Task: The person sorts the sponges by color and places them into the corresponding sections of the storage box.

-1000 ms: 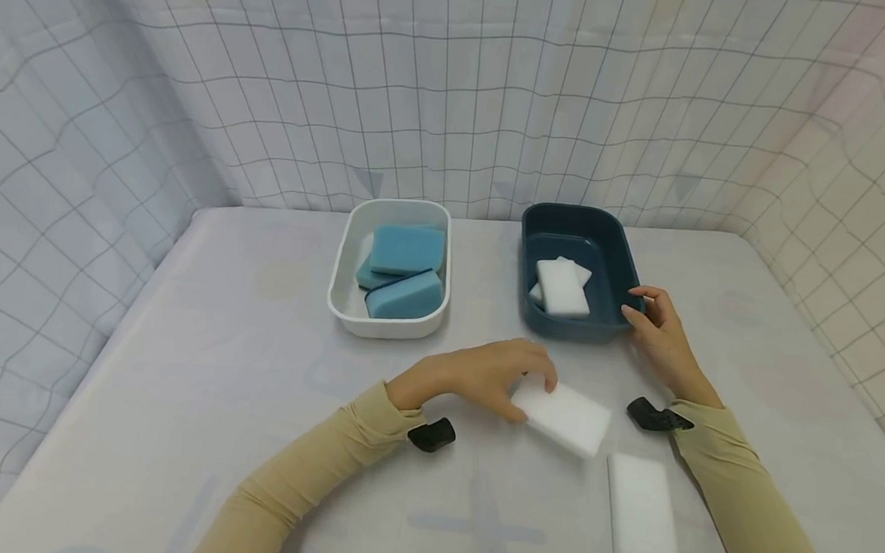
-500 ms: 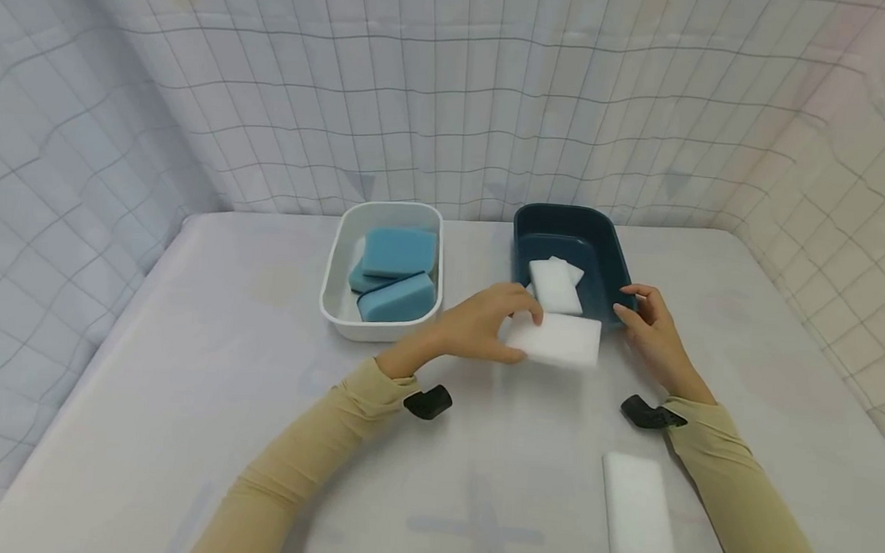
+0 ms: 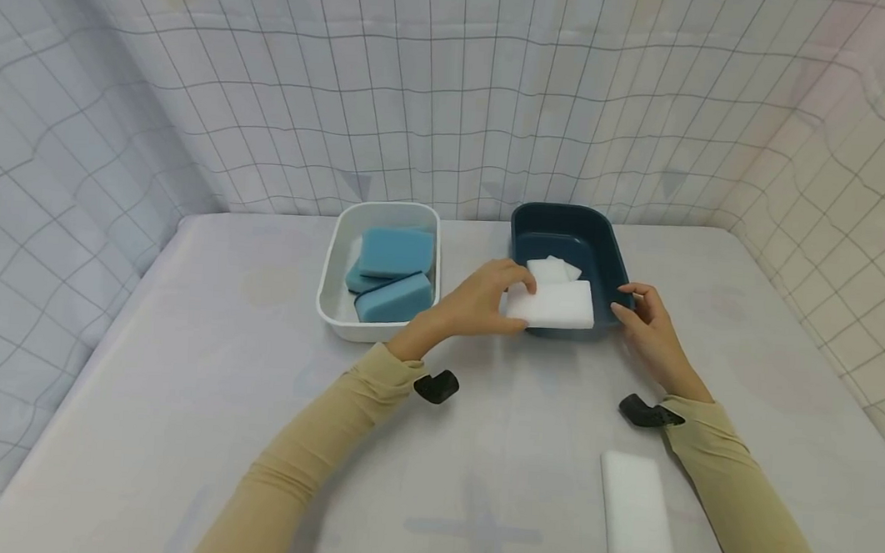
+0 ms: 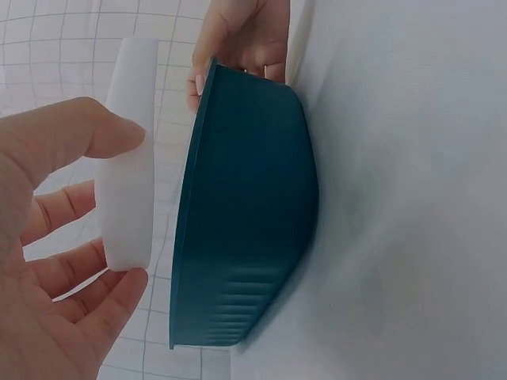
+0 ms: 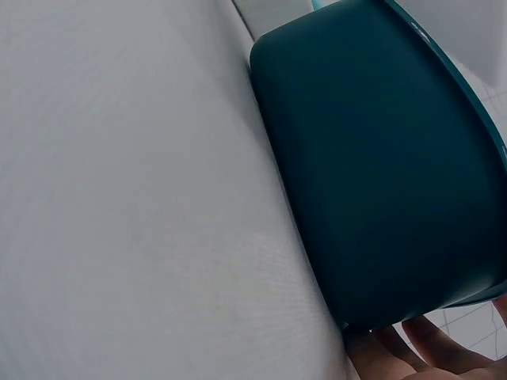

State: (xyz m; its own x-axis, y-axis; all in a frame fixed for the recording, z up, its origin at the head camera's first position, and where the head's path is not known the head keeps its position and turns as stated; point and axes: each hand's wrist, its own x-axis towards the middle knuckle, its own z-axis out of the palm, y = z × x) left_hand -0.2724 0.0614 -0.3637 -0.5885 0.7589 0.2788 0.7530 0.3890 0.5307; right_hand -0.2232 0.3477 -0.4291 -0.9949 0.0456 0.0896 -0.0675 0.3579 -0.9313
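In the head view my left hand (image 3: 486,300) pinches a white sponge block (image 3: 554,305) over the near edge of a dark teal bin (image 3: 591,333). The left wrist view has the thumb on one face of the sponge (image 4: 127,174) and fingers behind it, apart from the bin's rim (image 4: 190,158). My right hand (image 3: 653,338) holds the bin's near right corner, with fingers against its side in the right wrist view. White sponges (image 3: 550,270) lie inside the bin, partly hidden by the held one. Another white sponge (image 3: 636,510) lies on the table by my right forearm.
A white bin (image 3: 325,295) stands left of the teal one, with several blue sponges (image 3: 396,251) piled in it. Both bins are near the table's back edge. A grid-patterned curtain (image 3: 452,102) hangs behind and along both sides of the white table (image 3: 183,363).
My left hand has lifted the white sponge from in front of the teal bin and carried it forward over its near edge. The right hand has stayed at the bin's corner.
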